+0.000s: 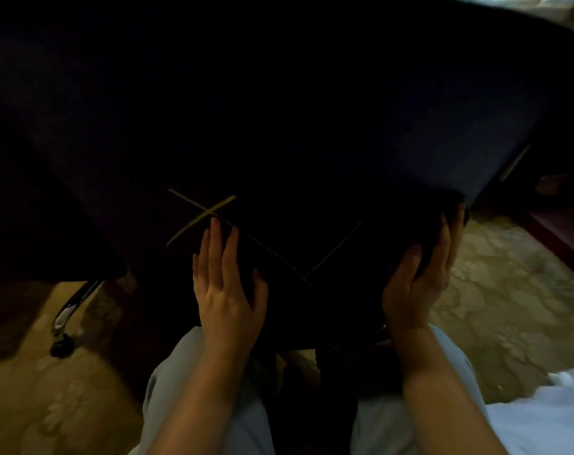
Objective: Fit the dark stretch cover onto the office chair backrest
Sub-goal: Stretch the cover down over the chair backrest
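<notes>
While working the dark stretch cover (pixel 279 110) down over the office chair backrest, hold the left hand (pixel 228 290) flat on the fabric as an anchor and draw the edge along with the right hand (pixel 416 277) in short, even pulls, not one hard tug. Best to judge tension by feel: too dim to make out any seam or hem.

Left hand pressed open against the near face of the cover, fingers straight and slightly spread, fingertips just below a pair of crossed yellowish lines (pixel 206 211). Right hand cupped round the cover's lower right corner, thumb on the near face, fingers wrapped over the edge.

Cover stretched wide above and between both hands, filling most of the view, with the backrest itself hidden beneath. Chrome chair leg (pixel 72 307) and caster (pixel 61 348) low at left on the patterned floor (pixel 508 290).
</notes>
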`<action>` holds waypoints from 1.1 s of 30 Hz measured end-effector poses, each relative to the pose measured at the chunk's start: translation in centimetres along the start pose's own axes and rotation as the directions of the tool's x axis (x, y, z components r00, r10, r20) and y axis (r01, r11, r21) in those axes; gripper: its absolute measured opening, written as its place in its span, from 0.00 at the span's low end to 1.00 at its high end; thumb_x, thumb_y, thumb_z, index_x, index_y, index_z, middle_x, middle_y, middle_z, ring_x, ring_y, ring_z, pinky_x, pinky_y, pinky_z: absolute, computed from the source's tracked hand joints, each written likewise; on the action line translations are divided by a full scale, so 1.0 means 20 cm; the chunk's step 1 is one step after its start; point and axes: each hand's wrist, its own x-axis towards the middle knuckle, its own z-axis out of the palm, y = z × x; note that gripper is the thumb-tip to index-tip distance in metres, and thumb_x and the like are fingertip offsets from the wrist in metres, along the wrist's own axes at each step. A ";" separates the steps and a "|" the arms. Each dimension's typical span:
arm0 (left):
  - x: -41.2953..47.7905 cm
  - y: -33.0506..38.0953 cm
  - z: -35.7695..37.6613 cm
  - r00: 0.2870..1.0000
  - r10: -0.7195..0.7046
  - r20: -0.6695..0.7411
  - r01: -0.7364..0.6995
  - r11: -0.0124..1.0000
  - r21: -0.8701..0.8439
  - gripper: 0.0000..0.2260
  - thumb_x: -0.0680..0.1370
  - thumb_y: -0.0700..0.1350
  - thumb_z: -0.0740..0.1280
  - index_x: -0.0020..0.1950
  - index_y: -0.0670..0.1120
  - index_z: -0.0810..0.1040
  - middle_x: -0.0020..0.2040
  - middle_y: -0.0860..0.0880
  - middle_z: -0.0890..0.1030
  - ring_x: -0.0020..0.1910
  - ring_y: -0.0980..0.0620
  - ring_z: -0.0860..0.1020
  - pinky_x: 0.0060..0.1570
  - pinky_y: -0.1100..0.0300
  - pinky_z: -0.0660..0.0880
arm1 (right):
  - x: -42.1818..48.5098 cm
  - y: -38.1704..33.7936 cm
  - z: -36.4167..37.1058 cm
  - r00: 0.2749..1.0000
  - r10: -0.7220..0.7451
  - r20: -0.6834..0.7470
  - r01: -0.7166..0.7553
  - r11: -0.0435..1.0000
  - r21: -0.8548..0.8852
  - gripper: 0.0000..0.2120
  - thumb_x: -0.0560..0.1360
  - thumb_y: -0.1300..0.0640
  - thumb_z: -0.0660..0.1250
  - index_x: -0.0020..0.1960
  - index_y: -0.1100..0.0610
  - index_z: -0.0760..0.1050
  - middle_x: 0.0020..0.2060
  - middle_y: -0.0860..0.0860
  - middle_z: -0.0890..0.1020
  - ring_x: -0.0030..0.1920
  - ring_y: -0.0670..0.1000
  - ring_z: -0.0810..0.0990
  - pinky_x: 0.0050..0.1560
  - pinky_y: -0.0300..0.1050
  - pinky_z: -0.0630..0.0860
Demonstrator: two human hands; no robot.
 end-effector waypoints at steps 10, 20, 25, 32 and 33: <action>-0.01 0.03 -0.01 0.999 -0.009 0.036 0.008 1.000 0.019 0.28 0.76 0.45 0.62 0.75 0.45 0.59 0.77 0.45 0.57 0.75 0.43 0.59 0.69 0.39 0.62 | -0.12 -0.18 0.18 0.994 -0.079 0.079 0.084 0.995 -0.052 0.23 0.77 0.55 0.65 0.68 0.61 0.66 0.71 0.60 0.63 0.74 0.59 0.60 0.68 0.67 0.63; -0.01 0.02 -0.01 1.000 0.011 0.022 -0.011 1.000 -0.012 0.28 0.76 0.42 0.65 0.74 0.44 0.61 0.77 0.48 0.56 0.75 0.45 0.59 0.69 0.40 0.63 | -0.01 0.02 0.02 0.997 0.069 -0.043 -0.071 0.997 -0.043 0.22 0.72 0.69 0.63 0.65 0.60 0.68 0.71 0.54 0.65 0.72 0.57 0.65 0.70 0.49 0.66; -0.01 0.05 0.00 1.000 0.016 0.015 -0.016 1.000 -0.023 0.28 0.75 0.40 0.66 0.73 0.44 0.62 0.76 0.45 0.59 0.74 0.44 0.61 0.69 0.42 0.64 | -0.01 -0.03 0.06 0.991 0.112 -0.077 -0.113 0.994 -0.013 0.22 0.71 0.71 0.62 0.64 0.60 0.68 0.71 0.57 0.66 0.72 0.60 0.65 0.71 0.46 0.65; -0.02 0.04 -0.02 0.999 0.027 0.040 -0.027 1.000 0.002 0.27 0.75 0.42 0.64 0.74 0.44 0.62 0.76 0.45 0.59 0.74 0.45 0.61 0.66 0.39 0.66 | -0.14 -0.13 0.15 0.958 -0.187 0.218 0.192 0.981 -0.003 0.17 0.73 0.66 0.61 0.61 0.57 0.70 0.69 0.54 0.68 0.73 0.57 0.63 0.66 0.64 0.68; -0.02 0.04 -0.02 0.999 0.037 0.039 -0.037 0.999 -0.004 0.27 0.75 0.42 0.65 0.73 0.44 0.62 0.76 0.46 0.59 0.74 0.45 0.62 0.66 0.39 0.66 | -0.14 -0.12 0.14 0.955 -0.197 0.222 0.204 0.979 -0.010 0.17 0.73 0.66 0.61 0.61 0.57 0.70 0.68 0.53 0.69 0.73 0.56 0.63 0.66 0.62 0.68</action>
